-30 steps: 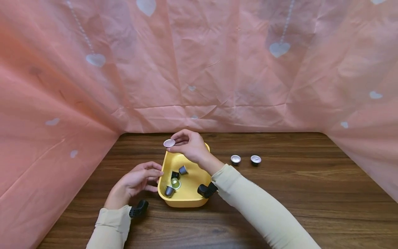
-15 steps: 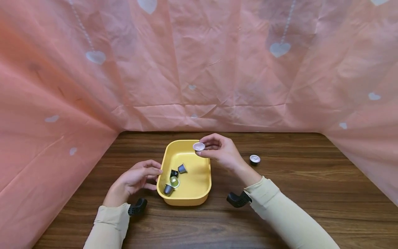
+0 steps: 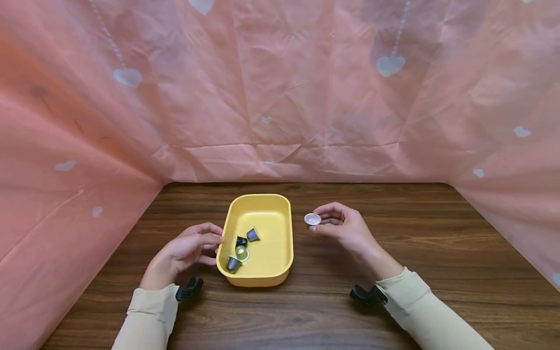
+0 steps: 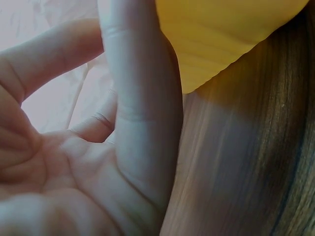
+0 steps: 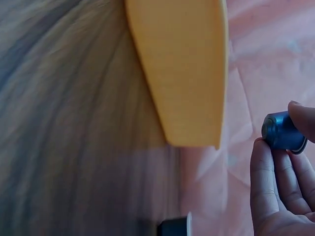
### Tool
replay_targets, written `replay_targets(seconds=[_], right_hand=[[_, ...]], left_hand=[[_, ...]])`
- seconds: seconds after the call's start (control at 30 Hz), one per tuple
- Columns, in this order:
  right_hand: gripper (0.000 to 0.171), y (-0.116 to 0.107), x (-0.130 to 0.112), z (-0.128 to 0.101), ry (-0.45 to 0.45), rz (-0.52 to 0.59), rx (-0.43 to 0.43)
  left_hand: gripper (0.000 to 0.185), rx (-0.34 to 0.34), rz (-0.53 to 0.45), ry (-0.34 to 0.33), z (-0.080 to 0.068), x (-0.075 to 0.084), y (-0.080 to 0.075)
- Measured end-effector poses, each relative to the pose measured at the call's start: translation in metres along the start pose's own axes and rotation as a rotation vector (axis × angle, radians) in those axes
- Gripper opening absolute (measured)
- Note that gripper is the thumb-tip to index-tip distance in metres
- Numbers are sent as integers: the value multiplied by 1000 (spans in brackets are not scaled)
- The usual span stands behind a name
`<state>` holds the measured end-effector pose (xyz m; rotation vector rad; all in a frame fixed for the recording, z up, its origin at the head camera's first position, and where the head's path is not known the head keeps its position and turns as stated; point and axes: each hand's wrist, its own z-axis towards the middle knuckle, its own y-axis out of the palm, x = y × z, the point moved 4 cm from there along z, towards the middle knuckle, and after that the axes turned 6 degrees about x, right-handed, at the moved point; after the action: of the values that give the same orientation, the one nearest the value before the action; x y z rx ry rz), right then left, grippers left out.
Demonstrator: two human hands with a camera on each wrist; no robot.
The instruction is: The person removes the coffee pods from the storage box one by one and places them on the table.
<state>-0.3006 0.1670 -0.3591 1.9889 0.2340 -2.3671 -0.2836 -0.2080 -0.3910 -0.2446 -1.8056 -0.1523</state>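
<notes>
Pink crinkled sheeting with pale hearts walls in a dark wooden table [image 3: 437,253] on three sides. At centre sits a yellow plastic tray [image 3: 280,257] holding four small coffee capsules [image 3: 239,245]. Its left rim is touched by the left hand [image 3: 185,250], fingers loosely curled and holding nothing, seemingly steadying it. Just right of the tray, above the wood, the right hand [image 3: 350,231] pinches a blue foil-topped capsule [image 3: 312,219] between thumb and fingertips. Bare tabletop stretches away to the right.

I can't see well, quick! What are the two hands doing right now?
Left hand: holding nothing, fingertips at the yellow tray's side.
Right hand: pinching a blue coffee capsule.
</notes>
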Motion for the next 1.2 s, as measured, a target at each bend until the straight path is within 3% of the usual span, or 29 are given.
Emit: replay_targets(seconds=[0.73,1.2], right_hand=[[46,-27,21,-11,18,-17,39],[52,-40,35,-12,88,-91,33]], left_hand=[[19,-2,5,-10,0,0,0],[19,2,8,-18,-1,2,0]])
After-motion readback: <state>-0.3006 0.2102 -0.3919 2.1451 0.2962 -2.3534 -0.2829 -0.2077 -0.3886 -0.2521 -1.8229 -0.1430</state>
